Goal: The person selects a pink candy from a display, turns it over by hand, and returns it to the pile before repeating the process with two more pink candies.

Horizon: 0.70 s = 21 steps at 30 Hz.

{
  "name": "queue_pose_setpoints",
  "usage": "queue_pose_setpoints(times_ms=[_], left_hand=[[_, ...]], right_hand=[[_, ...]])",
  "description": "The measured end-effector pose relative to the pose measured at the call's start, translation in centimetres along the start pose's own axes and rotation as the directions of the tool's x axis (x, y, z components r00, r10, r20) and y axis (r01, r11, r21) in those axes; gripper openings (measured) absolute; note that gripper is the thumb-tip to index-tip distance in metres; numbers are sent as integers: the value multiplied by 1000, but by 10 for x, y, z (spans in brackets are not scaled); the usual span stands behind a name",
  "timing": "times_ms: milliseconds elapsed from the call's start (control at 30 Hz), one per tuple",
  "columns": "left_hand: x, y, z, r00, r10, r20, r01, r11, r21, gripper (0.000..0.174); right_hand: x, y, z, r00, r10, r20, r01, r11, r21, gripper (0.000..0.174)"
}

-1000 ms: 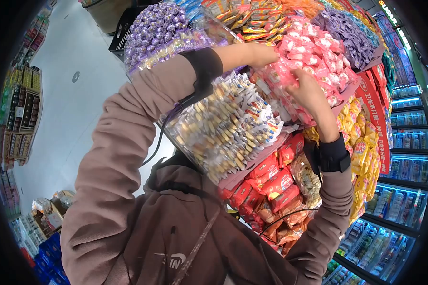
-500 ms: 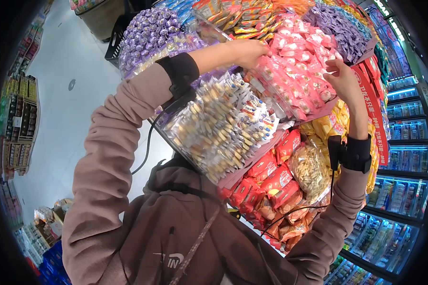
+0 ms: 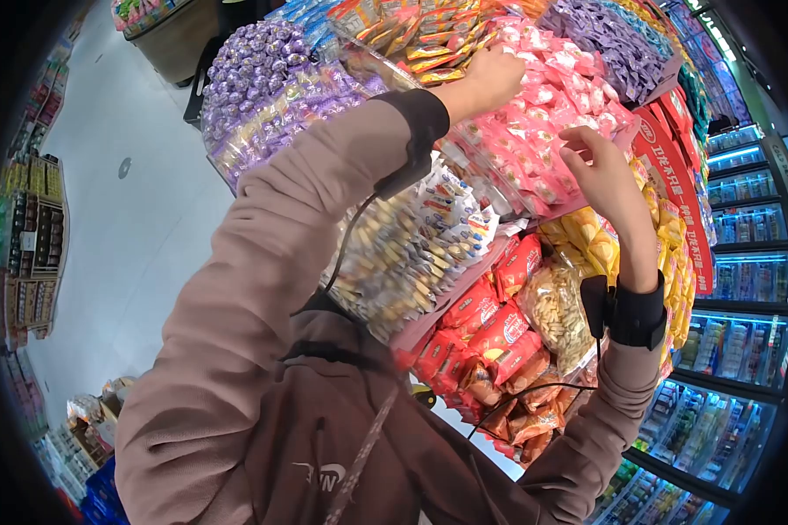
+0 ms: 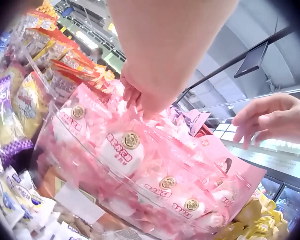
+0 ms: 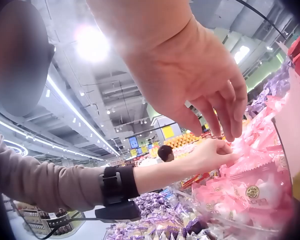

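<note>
Pink candy packets with white pieces inside fill a clear-walled bin. My left hand is at the far left part of this heap, its curled fingers pinching at a pink packet; in the right wrist view the thumb and forefinger of the left hand come together at the packets. Most of that grip is hidden behind the wrist in the left wrist view. Over the near right part of the heap hovers my right hand, fingers loosely bent and holding nothing. The right hand appears above the packets in the left wrist view too.
White-wrapped sticks lie nearest my body, purple-wrapped balls to the left. Red packs, a bag of pale snacks and yellow packs sit at the near right. Lit coolers line the right side.
My left hand has moved farther away along the pink heap's left side. The right hand first swung out to the right off the packets, then came slightly back left and nearer.
</note>
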<state>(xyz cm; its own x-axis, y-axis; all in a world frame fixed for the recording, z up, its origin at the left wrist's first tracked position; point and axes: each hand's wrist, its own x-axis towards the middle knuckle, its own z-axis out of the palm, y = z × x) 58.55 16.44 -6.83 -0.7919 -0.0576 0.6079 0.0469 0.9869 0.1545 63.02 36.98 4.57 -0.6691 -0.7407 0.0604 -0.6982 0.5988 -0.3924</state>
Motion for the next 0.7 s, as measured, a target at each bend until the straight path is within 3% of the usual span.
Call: queue_pose_setpoints(times_ms=[100,167,233,267,367,400,500,700], left_hand=[[6,3,-1,998,-56,-19,55,997,-58,28],[8,4,-17,995,-53,-84,42,991,-129,28],[4,9,-49,972,-7,-233,-41,979,-200,28],[-1,11,-64,946,53,-319,-114,978,-174,20],[-34,10,-110,809,264,-525,-336,941,-45,12],[-49,9,-123,792,327,-516,-375,927,12,12],[-100,5,-158,757,464,-460,-446,882,154,15],[-180,6,-192,720,557,-413,-472,830,297,28]], right_hand=[[-12,-13,-5,999,9,-41,-10,1000,-17,24],[-14,-14,-8,1000,4,12,-8,949,315,24],[-17,-20,-11,997,45,68,-77,791,607,27],[-20,-28,-13,990,90,106,-139,674,725,30],[-27,-42,-9,966,90,244,-260,359,896,42],[-28,-46,-6,956,62,288,-294,266,918,47],[-38,-61,8,932,-37,360,-351,147,925,51],[-61,-95,42,878,-87,471,-431,287,856,42]])
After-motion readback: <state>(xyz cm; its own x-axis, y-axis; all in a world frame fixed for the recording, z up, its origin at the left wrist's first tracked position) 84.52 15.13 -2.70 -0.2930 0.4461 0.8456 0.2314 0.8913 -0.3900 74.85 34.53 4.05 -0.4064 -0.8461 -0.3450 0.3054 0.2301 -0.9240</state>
